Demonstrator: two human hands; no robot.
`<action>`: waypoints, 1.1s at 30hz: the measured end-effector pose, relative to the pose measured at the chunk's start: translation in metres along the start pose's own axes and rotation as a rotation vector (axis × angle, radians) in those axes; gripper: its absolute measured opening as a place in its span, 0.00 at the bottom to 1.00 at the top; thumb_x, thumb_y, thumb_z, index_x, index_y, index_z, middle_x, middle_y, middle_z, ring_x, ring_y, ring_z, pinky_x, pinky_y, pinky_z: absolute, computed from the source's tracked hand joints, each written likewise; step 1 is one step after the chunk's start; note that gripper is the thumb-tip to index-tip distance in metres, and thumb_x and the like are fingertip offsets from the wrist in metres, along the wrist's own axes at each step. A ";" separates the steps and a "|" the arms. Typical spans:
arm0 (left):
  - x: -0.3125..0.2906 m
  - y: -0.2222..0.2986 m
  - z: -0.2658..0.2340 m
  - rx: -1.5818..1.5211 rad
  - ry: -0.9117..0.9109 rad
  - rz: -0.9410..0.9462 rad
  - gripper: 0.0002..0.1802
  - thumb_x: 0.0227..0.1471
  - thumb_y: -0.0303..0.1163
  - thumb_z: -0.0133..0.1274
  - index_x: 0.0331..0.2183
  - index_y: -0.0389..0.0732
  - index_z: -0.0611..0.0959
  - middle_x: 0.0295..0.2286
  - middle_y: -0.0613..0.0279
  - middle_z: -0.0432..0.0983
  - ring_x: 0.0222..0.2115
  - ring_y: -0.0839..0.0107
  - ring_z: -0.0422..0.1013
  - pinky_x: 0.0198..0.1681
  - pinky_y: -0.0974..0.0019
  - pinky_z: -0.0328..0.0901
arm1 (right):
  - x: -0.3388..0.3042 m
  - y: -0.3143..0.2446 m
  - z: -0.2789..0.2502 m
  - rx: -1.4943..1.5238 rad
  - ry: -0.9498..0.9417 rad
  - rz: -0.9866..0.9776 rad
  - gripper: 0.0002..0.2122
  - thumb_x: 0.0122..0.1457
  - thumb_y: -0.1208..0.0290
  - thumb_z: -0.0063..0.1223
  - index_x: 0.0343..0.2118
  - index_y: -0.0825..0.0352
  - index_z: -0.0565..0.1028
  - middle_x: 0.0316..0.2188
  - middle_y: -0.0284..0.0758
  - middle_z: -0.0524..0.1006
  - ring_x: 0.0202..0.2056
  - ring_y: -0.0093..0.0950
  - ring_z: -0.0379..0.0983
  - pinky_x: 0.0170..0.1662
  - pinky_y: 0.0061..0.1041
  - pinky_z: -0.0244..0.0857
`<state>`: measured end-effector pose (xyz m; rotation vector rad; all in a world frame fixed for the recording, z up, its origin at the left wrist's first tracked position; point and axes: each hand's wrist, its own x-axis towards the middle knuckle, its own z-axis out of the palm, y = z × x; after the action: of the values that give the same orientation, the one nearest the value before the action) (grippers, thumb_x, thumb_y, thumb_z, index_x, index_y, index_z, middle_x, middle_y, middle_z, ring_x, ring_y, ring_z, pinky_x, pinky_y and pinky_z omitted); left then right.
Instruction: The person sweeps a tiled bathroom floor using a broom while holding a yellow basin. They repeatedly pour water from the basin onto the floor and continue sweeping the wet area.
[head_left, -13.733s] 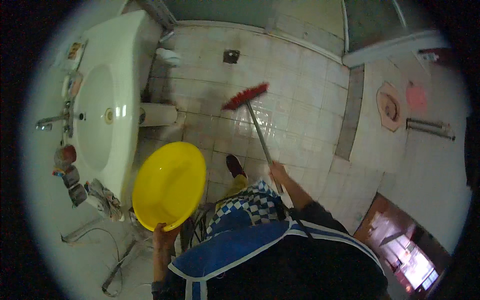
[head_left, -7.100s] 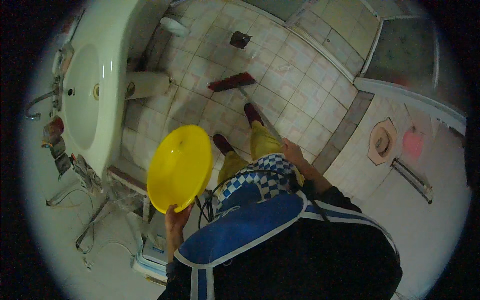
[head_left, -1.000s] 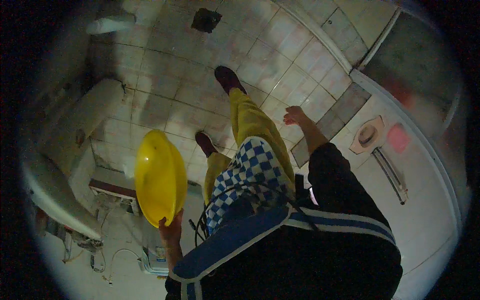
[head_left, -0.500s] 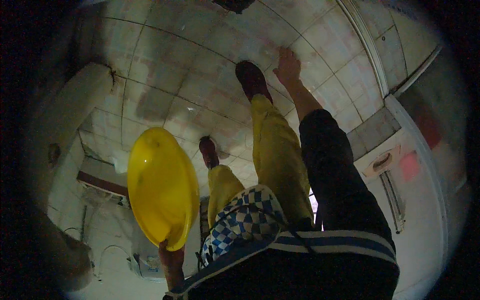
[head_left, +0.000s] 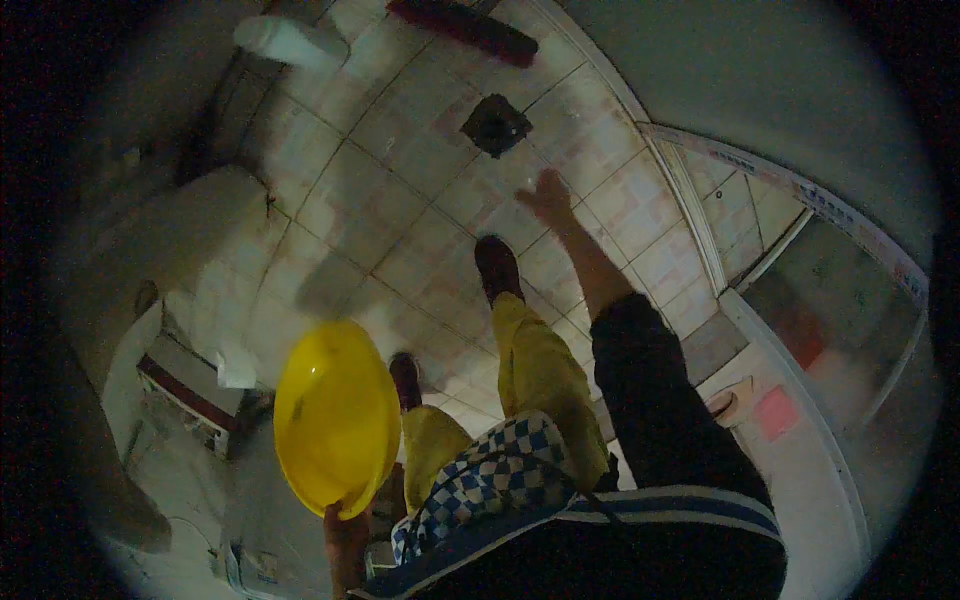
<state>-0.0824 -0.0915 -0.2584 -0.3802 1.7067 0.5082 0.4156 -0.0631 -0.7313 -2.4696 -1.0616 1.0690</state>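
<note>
At the lower left, my left hand is closed on the near rim of a yellow plastic basin. The basin is tipped, with its inside facing up toward me, and looks bare inside. My right hand reaches out over the tiled floor with thumb and fingers apart, holding nothing. Just beyond it lies a dark, roughly square patch, perhaps a floor drain. Under my arms are my yellow trousers and two dark red shoes.
A dark red brush-like bar lies on the floor at the far side. A white rounded object is at the far left. A box with a dark red edge stands left of the basin. On the right runs a pale door frame.
The view has shifted, bringing the dark square patch and the red bar further into sight. My left hand still holds the basin; my right hand stays outstretched, now with its thumb spread.
</note>
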 end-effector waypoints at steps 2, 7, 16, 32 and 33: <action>-0.006 -0.002 0.012 -0.042 0.060 -0.022 0.26 0.41 0.30 0.45 0.45 0.32 0.62 0.46 0.53 0.60 0.46 0.62 0.59 0.45 0.61 0.60 | 0.029 -0.041 -0.035 -0.040 -0.169 0.144 0.31 0.35 0.51 0.57 0.37 0.73 0.65 0.35 0.46 0.67 0.39 0.37 0.64 0.41 0.32 0.59; -0.009 -0.002 0.030 -0.011 0.087 0.018 0.25 0.40 0.31 0.46 0.43 0.32 0.65 0.43 0.50 0.64 0.42 0.59 0.63 0.45 0.60 0.61 | 0.075 -0.072 -0.034 -0.274 -0.005 -0.143 0.36 0.34 0.47 0.57 0.41 0.71 0.63 0.36 0.46 0.68 0.38 0.40 0.66 0.39 0.35 0.62; 0.006 0.005 0.016 0.034 0.077 -0.003 0.29 0.36 0.33 0.50 0.44 0.36 0.66 0.44 0.53 0.62 0.45 0.56 0.59 0.49 0.55 0.53 | 0.128 -0.103 -0.005 -0.644 0.087 -0.396 0.20 0.43 0.54 0.51 0.39 0.56 0.68 0.35 0.39 0.71 0.35 0.40 0.69 0.39 0.35 0.63; 0.003 -0.001 0.018 0.101 0.144 0.032 0.30 0.38 0.35 0.49 0.45 0.36 0.64 0.45 0.53 0.61 0.47 0.58 0.58 0.49 0.59 0.54 | 0.135 -0.061 0.008 -0.414 -0.096 0.023 0.20 0.50 0.54 0.42 0.44 0.56 0.63 0.30 0.42 0.72 0.33 0.34 0.70 0.33 0.33 0.63; 0.003 0.000 0.019 0.106 0.139 0.020 0.30 0.37 0.36 0.49 0.45 0.36 0.64 0.45 0.53 0.61 0.47 0.58 0.57 0.49 0.59 0.53 | 0.127 -0.061 0.002 -0.360 -0.122 0.088 0.21 0.50 0.53 0.41 0.44 0.59 0.63 0.29 0.42 0.72 0.33 0.34 0.69 0.32 0.33 0.63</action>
<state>-0.0667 -0.0816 -0.2639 -0.3280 1.8646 0.4117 0.4409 0.0699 -0.7709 -2.7823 -1.2920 1.1539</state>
